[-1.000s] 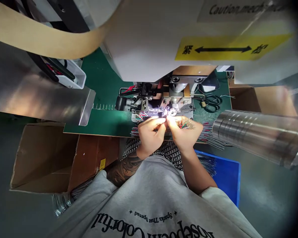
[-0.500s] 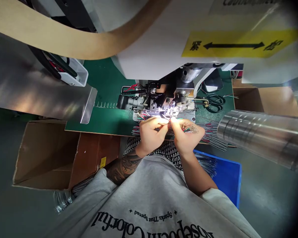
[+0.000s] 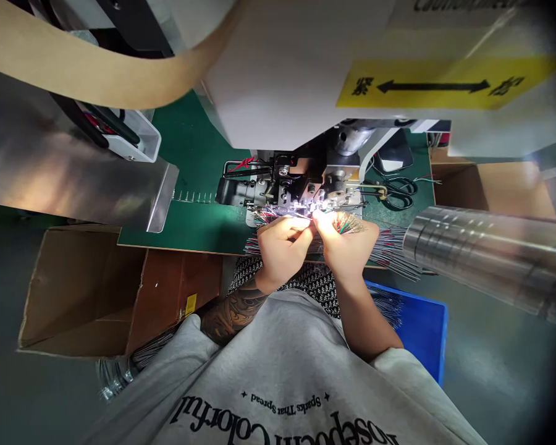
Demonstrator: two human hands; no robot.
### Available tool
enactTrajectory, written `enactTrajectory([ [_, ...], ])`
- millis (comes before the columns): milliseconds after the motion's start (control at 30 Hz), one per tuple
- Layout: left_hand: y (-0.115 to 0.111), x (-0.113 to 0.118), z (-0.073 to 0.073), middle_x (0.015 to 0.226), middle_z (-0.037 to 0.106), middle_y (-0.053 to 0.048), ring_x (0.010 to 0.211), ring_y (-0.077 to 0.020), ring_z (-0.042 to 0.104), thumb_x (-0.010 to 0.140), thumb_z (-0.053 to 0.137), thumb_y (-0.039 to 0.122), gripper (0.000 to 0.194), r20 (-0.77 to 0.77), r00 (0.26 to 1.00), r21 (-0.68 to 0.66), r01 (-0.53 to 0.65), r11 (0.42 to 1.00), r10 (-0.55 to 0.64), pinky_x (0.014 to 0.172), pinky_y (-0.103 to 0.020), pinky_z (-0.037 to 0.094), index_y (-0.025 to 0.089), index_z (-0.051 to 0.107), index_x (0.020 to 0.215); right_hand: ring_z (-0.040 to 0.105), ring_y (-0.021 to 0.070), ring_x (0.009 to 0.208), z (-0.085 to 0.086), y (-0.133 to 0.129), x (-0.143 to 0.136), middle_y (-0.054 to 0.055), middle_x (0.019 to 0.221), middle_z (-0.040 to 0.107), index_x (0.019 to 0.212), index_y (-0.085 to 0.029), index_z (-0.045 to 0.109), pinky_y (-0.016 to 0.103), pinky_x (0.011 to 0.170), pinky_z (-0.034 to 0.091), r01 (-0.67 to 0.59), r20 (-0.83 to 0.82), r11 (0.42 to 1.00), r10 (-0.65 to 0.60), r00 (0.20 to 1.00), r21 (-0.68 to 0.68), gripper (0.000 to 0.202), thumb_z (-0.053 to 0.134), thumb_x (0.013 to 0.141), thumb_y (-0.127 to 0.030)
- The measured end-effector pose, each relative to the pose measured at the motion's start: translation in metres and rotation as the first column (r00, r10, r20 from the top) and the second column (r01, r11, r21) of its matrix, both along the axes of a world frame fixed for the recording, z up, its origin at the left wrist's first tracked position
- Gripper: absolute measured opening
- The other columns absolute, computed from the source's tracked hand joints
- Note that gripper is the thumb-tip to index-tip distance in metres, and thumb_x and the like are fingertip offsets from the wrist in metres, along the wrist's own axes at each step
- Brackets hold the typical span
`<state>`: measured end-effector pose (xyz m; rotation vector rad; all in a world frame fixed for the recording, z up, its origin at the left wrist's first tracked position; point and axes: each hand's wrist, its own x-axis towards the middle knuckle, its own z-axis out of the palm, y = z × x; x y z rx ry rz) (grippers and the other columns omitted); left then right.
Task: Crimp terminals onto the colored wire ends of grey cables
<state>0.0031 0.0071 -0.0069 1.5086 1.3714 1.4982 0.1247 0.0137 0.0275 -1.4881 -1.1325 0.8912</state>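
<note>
My left hand [image 3: 283, 247] is closed in a pinch just in front of the crimping machine's lit working point [image 3: 315, 207]. My right hand [image 3: 351, 247] pinches right beside it, thumb and fingertips nearly touching the left hand's. Thin wires are held at the fingertips; glare hides exactly which strands each hand grips. A bundle of wires [image 3: 349, 224] with green strands and bare tips sticks out of my right hand. More red, white and grey wires [image 3: 391, 250] spread rightward behind it. Others [image 3: 266, 216] lie at the machine's base, by my left hand.
Black-handled scissors [image 3: 401, 193] lie on the green table [image 3: 204, 232]. A metal cylinder [image 3: 482, 259] juts in from the right. An open cardboard box [image 3: 81, 290] stands at lower left, a blue bin [image 3: 426, 327] at lower right. A tan paper strip [image 3: 120, 80] curves overhead.
My right hand has moved slightly forward and left, closer to the working point. My left hand has barely moved. The tan paper strip overhead has shifted left.
</note>
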Motion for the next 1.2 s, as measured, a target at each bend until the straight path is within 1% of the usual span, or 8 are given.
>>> enactTrajectory([
  [100, 0.0, 0.0, 0.0, 0.079, 0.08, -0.003, 0.068, -0.015, 0.074, 0.095, 0.085, 0.025, 0.013, 0.014, 1.0, -0.004, 0.001, 1.0, -0.001, 0.064, -0.027, 0.065, 0.019, 0.082, 0.084, 0.047, 0.0226, 0.062, 0.001, 0.0, 0.0, -0.001, 0.062, 0.046, 0.063, -0.031, 0.042, 0.042, 0.062, 0.049, -0.019, 0.01, 1.0, 0.019, 1.0, 0.003, 0.05, 0.075, 0.1, -0.037],
  [167, -0.001, 0.0, 0.0, 0.079, 0.079, -0.003, 0.068, -0.015, 0.075, 0.095, 0.084, 0.024, 0.013, 0.024, 1.0, 0.001, 0.006, 1.0, -0.006, 0.065, -0.027, 0.065, 0.018, 0.082, 0.084, 0.049, 0.0228, 0.063, 0.0, 0.001, 0.0, 0.0, 0.062, 0.048, 0.062, -0.031, 0.042, 0.043, 0.064, 0.051, -0.014, 0.004, 1.0, 0.014, 1.0, 0.006, 0.051, 0.076, 0.099, -0.039],
  [300, -0.001, -0.001, 0.0, 0.08, 0.08, -0.003, 0.066, -0.0144, 0.074, 0.096, 0.083, 0.024, 0.012, 0.026, 1.0, 0.011, 0.016, 1.0, -0.016, 0.064, -0.027, 0.065, 0.019, 0.083, 0.085, 0.059, 0.0242, 0.065, -0.005, 0.001, 0.0, -0.001, 0.063, 0.057, 0.062, -0.031, 0.053, 0.046, 0.076, 0.061, 0.035, -0.02, 0.999, -0.034, 0.999, 0.034, 0.045, 0.084, 0.093, -0.043],
  [433, 0.001, -0.003, 0.006, 0.079, 0.081, -0.003, 0.066, -0.0149, 0.074, 0.095, 0.085, 0.024, 0.013, -0.026, 0.999, 0.041, 0.026, 0.999, -0.025, 0.064, -0.028, 0.063, 0.019, 0.084, 0.084, 0.059, 0.0226, 0.061, -0.009, -0.003, 0.0, -0.001, 0.063, 0.062, 0.063, -0.03, 0.062, 0.043, 0.065, 0.058, 0.058, -0.044, 0.995, -0.054, 0.998, 0.08, 0.036, 0.082, 0.092, -0.039],
  [533, 0.001, -0.005, 0.011, 0.077, 0.083, -0.004, 0.068, -0.0155, 0.075, 0.094, 0.085, 0.021, 0.012, -0.069, 0.997, 0.099, 0.035, 0.994, -0.028, 0.066, -0.028, 0.062, 0.019, 0.085, 0.082, 0.052, 0.0201, 0.055, -0.008, -0.008, -0.003, -0.002, 0.057, 0.056, 0.059, -0.031, 0.058, 0.039, 0.057, 0.052, 0.076, -0.071, 0.994, -0.071, 0.995, 0.083, 0.042, 0.08, 0.093, -0.04],
  [667, 0.002, -0.007, 0.012, 0.077, 0.084, -0.004, 0.067, -0.0155, 0.076, 0.092, 0.086, 0.018, 0.012, -0.073, 0.996, 0.13, 0.067, 0.989, -0.058, 0.066, -0.027, 0.061, 0.019, 0.085, 0.08, 0.043, 0.0151, 0.049, -0.007, -0.012, -0.006, -0.005, 0.051, 0.046, 0.053, -0.029, 0.053, 0.036, 0.055, 0.049, 0.129, -0.12, 0.985, -0.116, 0.986, 0.113, 0.048, 0.08, 0.09, -0.044],
  [933, 0.004, -0.002, 0.014, 0.068, 0.079, -0.001, 0.059, -0.0138, 0.069, 0.089, 0.088, 0.026, 0.018, -0.044, 0.999, 0.07, 0.016, 0.997, -0.013, 0.058, -0.026, 0.056, 0.02, 0.083, 0.073, 0.049, 0.0172, 0.051, -0.007, -0.003, -0.002, -0.004, 0.055, 0.056, 0.058, -0.028, 0.06, 0.035, 0.048, 0.045, 0.133, -0.038, 0.988, -0.13, 0.991, 0.081, 0.039, 0.088, 0.085, -0.035],
  [1200, 0.004, 0.003, 0.018, 0.066, 0.074, -0.001, 0.057, -0.01, 0.063, 0.086, 0.091, 0.016, 0.017, -0.007, 1.0, 0.054, -0.007, 0.998, 0.008, 0.059, -0.024, 0.049, 0.014, 0.082, 0.072, 0.051, 0.0185, 0.052, -0.011, 0.006, 0.002, -0.003, 0.057, 0.058, 0.059, -0.028, 0.061, 0.039, 0.051, 0.05, 0.09, -0.056, 0.991, -0.085, 0.995, 0.1, 0.042, 0.091, 0.087, -0.033],
])
